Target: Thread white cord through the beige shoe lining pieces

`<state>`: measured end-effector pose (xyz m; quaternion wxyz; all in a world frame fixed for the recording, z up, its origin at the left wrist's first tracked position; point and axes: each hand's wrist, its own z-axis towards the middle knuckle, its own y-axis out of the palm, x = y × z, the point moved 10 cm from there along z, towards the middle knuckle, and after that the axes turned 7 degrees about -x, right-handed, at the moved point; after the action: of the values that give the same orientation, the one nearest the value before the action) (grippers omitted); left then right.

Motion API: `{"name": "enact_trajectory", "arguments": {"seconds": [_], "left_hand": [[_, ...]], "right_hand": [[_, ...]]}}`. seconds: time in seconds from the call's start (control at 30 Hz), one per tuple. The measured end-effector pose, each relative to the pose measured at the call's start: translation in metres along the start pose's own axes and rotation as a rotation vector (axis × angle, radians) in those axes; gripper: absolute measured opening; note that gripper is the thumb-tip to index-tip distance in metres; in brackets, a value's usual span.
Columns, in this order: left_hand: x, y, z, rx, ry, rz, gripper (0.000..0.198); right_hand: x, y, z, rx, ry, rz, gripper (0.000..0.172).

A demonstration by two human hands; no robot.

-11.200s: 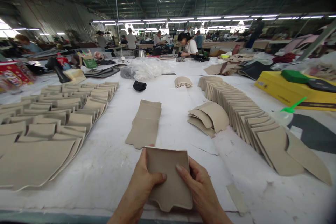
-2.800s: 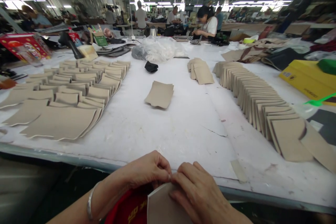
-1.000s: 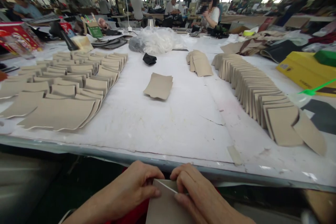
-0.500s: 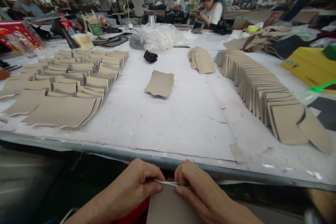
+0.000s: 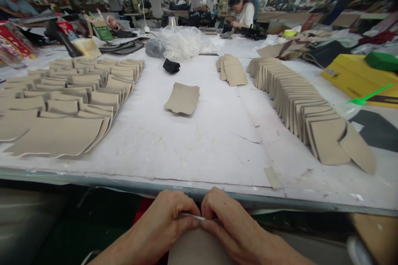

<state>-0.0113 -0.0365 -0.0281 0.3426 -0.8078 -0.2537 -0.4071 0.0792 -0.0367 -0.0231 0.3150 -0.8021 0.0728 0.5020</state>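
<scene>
White table (image 5: 199, 149) fills the view; below its near edge I hold a beige cut piece (image 5: 195, 250) by its top rim, left hand (image 5: 164, 225) and right hand (image 5: 230, 225) with fingers pinched shut on it. Risk: the thin rim could slip or crease if my pinch shifts. Around: a fanned row of pieces (image 5: 295, 99), a spread of pieces (image 5: 71, 99), a small stack (image 5: 183, 98); the table edge sits just ahead of my hands.

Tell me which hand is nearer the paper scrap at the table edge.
Right. The right hand sits just below and left of the scrap; the left hand is farther left. Both pinch the beige piece.
</scene>
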Motion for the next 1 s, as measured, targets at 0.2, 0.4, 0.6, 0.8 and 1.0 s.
{"name": "enact_trajectory", "arguments": {"seconds": [0.2, 0.4, 0.6, 0.8, 1.0], "left_hand": [[0.008, 0.003, 0.000, 0.006, 0.129, 0.090, 0.016], [0.010, 0.006, -0.002, -0.005, 0.200, 0.173, 0.017], [0.009, 0.002, -0.007, 0.006, 0.212, 0.186, 0.022], [0.009, 0.004, 0.001, -0.008, 0.129, 0.190, 0.017], [0.014, 0.017, 0.012, -0.038, 0.178, 0.297, 0.025]], "right_hand": [[0.017, -0.006, -0.012, 0.058, 0.031, 0.112, 0.011], [0.021, -0.008, -0.013, 0.059, -0.012, 0.085, 0.012], [0.024, -0.017, -0.014, 0.108, 0.074, 0.144, 0.004], [0.027, -0.018, -0.014, 0.169, 0.045, 0.143, 0.007], [0.024, -0.018, -0.013, 0.167, 0.015, 0.126, 0.003]]}}
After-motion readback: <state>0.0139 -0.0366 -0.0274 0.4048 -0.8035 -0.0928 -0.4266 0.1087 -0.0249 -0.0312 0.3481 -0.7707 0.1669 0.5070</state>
